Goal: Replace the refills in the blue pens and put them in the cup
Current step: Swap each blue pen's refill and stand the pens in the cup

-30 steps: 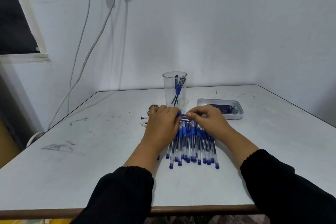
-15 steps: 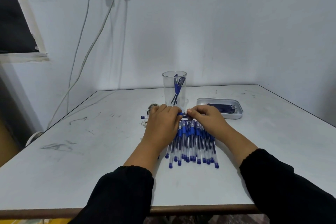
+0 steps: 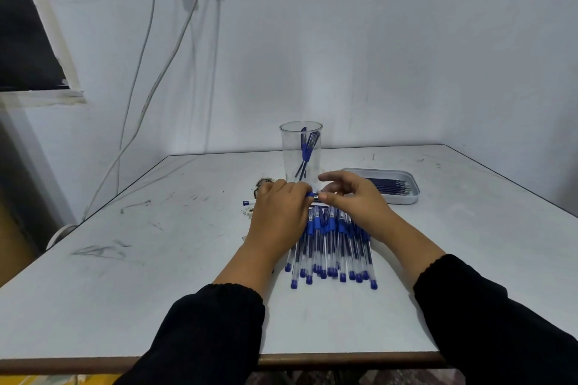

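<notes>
Big white tabletop fills the view, scuffed with dark marks, pushed into the corner of a pale wall with cables trailing down from a socket strip up top. Two black sleeves come in from the near edge, both hands meeting at centre.

Behind the hands stands the clear cup, upright, a couple of blue pens already leaning inside. To its right, the shallow tray with a row of dark refills lying in it. Closer in, the row of blue pens lies side by side, long axes running toward the person, blue ends nearest.

Now the action: the left hand is curled over a single pen, which lies crosswise, left to right, its far end poking out beyond the knuckles. The right hand pinches the tip end with thumb and a finger, the other fingers lifted and spread. Looks like the nose piece is being worked, though whether on or off I cannot tell.

The key relation: the cup sits directly beyond the held pen, just behind both hands, and the tray is nearer the right hand. A refill pick would fall to the right; a drop into the cup means swinging that crosswise pen upright first.
</notes>
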Motion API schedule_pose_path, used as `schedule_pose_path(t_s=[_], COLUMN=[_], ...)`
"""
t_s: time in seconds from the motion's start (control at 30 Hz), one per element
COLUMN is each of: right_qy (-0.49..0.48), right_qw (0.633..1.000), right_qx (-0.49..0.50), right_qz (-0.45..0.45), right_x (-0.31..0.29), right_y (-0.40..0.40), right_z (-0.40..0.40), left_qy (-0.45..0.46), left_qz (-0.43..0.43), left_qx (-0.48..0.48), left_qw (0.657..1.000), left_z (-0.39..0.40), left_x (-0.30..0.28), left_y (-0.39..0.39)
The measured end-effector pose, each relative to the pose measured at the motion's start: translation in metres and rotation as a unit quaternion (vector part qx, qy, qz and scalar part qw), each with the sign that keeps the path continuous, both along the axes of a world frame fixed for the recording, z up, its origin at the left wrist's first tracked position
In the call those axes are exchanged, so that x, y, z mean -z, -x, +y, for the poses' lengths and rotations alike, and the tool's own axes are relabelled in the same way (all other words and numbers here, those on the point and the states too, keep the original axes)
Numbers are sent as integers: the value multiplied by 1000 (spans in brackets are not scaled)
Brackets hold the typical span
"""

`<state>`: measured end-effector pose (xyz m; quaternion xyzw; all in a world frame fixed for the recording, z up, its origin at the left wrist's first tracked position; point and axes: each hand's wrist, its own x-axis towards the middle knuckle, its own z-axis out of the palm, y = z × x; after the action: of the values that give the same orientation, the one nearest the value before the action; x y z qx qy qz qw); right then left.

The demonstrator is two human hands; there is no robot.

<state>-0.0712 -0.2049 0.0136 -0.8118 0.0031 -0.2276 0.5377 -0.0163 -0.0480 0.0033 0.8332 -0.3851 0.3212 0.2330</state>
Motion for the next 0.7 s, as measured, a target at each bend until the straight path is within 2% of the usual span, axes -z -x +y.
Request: schedule_pose_path(t_s=[0.23, 0.43, 0.6, 0.7], right_qy=[35, 12, 7, -10], right_qw=[999, 1000, 999, 999], right_qx=[17, -1, 24, 20], right_qz=[33, 10, 37, 24], right_x=[1, -2, 0, -2], right_y=[1, 1, 1, 3], right_z=[2, 0, 0, 0], left_qy=[1, -5, -2, -4], left_qz=[-9, 2, 6, 15], left_qx=[1, -2, 0, 3], left_qw=[1000, 1000, 1000, 1000], left_z=[-1, 0, 0, 1], left_x=[1, 0, 1, 1], left_y=[-1, 0, 0, -1])
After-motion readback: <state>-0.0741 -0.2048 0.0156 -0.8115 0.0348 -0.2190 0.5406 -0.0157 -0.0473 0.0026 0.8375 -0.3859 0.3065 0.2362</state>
